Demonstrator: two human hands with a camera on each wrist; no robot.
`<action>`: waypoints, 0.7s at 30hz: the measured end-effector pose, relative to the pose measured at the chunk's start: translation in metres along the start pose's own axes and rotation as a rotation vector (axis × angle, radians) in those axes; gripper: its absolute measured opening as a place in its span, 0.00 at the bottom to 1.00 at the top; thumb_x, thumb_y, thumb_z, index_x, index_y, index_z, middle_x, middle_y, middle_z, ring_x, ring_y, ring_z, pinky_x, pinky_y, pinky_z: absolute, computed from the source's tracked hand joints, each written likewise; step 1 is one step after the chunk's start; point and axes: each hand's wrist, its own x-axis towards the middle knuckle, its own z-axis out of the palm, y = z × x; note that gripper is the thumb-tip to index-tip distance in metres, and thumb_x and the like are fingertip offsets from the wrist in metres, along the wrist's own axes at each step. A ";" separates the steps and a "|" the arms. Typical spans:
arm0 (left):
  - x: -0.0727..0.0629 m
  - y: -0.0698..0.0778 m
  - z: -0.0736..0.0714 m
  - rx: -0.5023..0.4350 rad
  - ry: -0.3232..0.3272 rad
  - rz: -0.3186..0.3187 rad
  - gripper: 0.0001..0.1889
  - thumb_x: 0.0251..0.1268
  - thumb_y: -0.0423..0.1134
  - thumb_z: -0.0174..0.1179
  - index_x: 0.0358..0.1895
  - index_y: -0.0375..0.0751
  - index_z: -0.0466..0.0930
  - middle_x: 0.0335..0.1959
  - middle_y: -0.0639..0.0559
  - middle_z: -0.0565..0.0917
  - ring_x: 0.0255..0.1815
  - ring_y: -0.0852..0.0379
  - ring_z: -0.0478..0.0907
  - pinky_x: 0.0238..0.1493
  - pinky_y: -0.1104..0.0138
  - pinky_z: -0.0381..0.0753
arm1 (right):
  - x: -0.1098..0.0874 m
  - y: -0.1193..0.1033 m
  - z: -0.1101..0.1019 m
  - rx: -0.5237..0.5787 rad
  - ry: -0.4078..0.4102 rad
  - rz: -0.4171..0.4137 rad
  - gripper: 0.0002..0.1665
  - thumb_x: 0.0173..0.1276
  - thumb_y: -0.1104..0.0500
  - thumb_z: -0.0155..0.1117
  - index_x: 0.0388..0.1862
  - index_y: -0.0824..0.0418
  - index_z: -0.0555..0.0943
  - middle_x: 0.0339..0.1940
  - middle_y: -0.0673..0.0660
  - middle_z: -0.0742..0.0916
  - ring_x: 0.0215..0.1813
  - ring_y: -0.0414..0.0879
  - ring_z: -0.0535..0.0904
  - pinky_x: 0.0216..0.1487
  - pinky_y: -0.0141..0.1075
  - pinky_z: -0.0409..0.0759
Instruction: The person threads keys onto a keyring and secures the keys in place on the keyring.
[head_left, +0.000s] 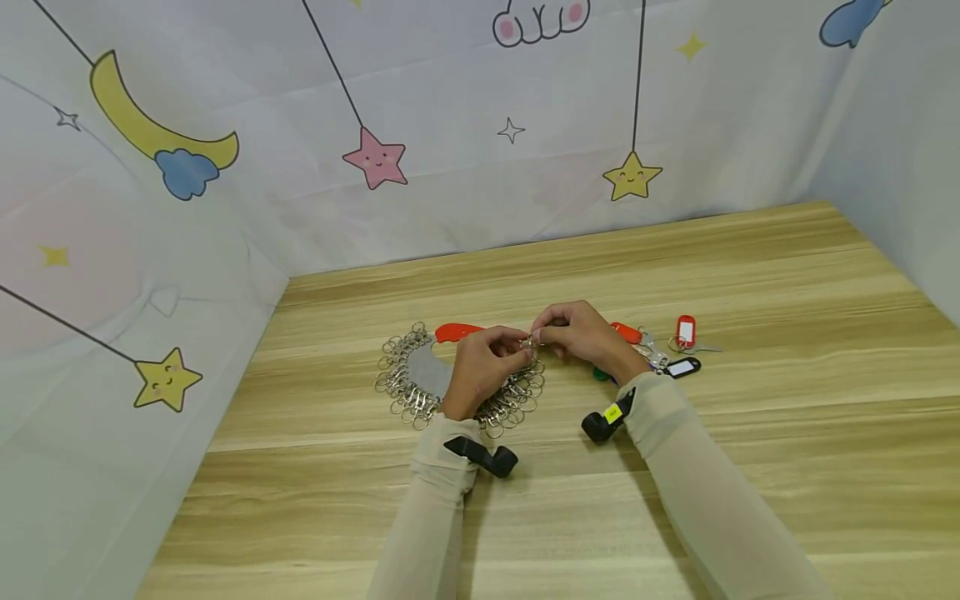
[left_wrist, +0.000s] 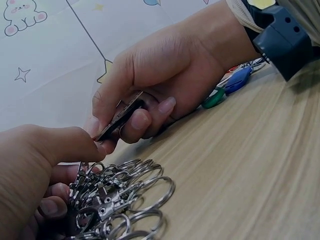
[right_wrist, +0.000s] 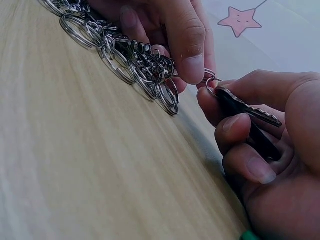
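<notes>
A curved metal plate with a red handle lies on the table, its edge lined with several snap clips and split rings. Over its right end, my left hand pinches a small metal ring between thumb and forefinger; its other fingers curl beside the clips. Close against it, my right hand grips a key together with a black key tag, thumb and forefinger at the ring. In the head view the fingers mostly hide the key and tag.
Right of my right hand lie a red key tag with a key, a black key tag and an orange-red tag. Green and blue tags sit by the right wrist. A printed cloth wall borders the wooden table.
</notes>
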 end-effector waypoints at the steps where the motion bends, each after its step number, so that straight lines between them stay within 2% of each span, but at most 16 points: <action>1: 0.000 0.000 0.000 0.001 -0.001 -0.001 0.11 0.59 0.34 0.73 0.46 0.41 0.90 0.29 0.56 0.85 0.28 0.58 0.80 0.30 0.66 0.79 | 0.000 0.000 0.000 -0.001 0.000 0.000 0.06 0.73 0.61 0.64 0.39 0.63 0.85 0.30 0.62 0.84 0.25 0.48 0.73 0.29 0.39 0.75; 21: -0.001 0.001 0.001 -0.012 0.006 -0.028 0.10 0.59 0.36 0.72 0.44 0.42 0.90 0.29 0.57 0.85 0.28 0.58 0.80 0.30 0.66 0.78 | 0.000 0.001 0.000 0.004 -0.003 -0.002 0.06 0.73 0.60 0.65 0.39 0.63 0.85 0.29 0.61 0.84 0.24 0.48 0.73 0.29 0.39 0.74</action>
